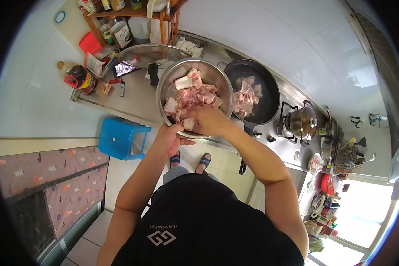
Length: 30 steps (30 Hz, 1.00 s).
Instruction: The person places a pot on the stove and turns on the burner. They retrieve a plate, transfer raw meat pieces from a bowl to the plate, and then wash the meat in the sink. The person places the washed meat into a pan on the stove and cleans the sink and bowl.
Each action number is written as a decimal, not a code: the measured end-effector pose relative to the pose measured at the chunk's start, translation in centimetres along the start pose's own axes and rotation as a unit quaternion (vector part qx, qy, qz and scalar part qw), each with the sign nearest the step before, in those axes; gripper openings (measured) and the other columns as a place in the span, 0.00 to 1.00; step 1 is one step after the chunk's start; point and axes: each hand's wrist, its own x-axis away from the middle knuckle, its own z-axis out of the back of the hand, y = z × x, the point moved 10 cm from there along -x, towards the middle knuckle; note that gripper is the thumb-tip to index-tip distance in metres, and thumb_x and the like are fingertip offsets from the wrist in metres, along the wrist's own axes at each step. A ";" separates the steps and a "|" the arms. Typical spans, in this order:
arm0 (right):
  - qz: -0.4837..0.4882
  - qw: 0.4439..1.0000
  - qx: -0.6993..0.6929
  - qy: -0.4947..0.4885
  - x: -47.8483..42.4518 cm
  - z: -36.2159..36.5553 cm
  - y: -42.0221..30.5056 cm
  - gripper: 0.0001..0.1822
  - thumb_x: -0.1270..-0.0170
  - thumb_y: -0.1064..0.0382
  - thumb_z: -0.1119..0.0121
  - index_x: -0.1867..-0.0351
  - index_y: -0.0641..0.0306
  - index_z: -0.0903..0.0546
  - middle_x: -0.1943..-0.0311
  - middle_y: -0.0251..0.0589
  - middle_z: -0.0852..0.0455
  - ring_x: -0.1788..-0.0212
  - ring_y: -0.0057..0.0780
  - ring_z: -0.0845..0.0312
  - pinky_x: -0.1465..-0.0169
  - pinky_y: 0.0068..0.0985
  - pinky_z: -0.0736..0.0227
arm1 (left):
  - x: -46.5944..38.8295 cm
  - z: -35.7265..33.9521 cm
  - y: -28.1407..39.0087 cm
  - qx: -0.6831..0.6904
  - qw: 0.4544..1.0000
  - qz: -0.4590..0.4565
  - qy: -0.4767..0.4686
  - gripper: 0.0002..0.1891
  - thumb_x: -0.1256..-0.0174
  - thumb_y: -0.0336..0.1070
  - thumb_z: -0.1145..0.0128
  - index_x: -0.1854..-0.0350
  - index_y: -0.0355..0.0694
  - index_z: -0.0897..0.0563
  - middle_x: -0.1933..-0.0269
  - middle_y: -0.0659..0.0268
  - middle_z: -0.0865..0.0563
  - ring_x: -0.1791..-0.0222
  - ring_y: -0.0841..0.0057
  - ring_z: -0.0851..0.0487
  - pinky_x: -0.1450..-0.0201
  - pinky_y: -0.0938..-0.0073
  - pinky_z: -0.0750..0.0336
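Note:
My left hand (170, 139) grips the near rim of a stainless steel bowl (228, 83), its thumb over the edge and its fingers beneath. The bowl is tilted toward me and holds several chunks of raw, bone-in meat (196, 94). My right hand (211, 119) reaches down inside the bowl, against the meat. Its fingertips are hidden, so whether they close on a piece does not show. Just right of the bowl sits a black frying pan (267, 99) on the stove. More raw meat pieces (246, 96) lie in the pan in what looks like shallow water.
Right of the pan, a lidded steel pot (302, 123) stands on the other burner. Behind the bowl leans a large glass lid (146, 53). A phone (124, 69), a lighter (122, 89) and a bottle of dark liquid (81, 79) are at left. A blue plastic stool (119, 139) stands below the counter.

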 end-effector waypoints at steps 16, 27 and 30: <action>-0.117 0.983 -0.124 -0.068 -2.1 -3.7 1.5 0.25 0.58 0.52 0.36 0.58 0.66 0.15 0.63 0.58 0.14 0.59 0.52 0.17 0.51 0.40 0.24 | -0.6 1.3 -0.2 -0.014 1.000 -0.021 0.017 0.28 0.43 0.25 0.51 0.37 0.30 0.35 0.49 0.50 0.18 0.59 0.57 0.13 0.71 0.57 0.13; -0.129 0.815 -0.547 -0.141 -1.3 -6.6 3.0 0.24 0.64 0.73 0.34 0.57 0.71 0.17 0.73 0.38 0.17 0.74 0.23 0.23 0.76 0.23 0.33 | 0.3 0.9 -1.2 0.018 1.000 0.011 0.014 0.27 0.42 0.26 0.50 0.37 0.31 0.34 0.48 0.50 0.18 0.57 0.56 0.14 0.69 0.55 0.13; -0.129 0.764 -0.616 -0.143 -0.9 -5.7 3.2 0.22 0.61 0.73 0.33 0.57 0.70 0.18 0.69 0.37 0.15 0.67 0.22 0.22 0.66 0.23 0.29 | 0.0 1.1 -1.4 0.024 1.000 0.019 -0.003 0.27 0.42 0.27 0.49 0.37 0.31 0.33 0.48 0.50 0.18 0.58 0.57 0.13 0.68 0.56 0.13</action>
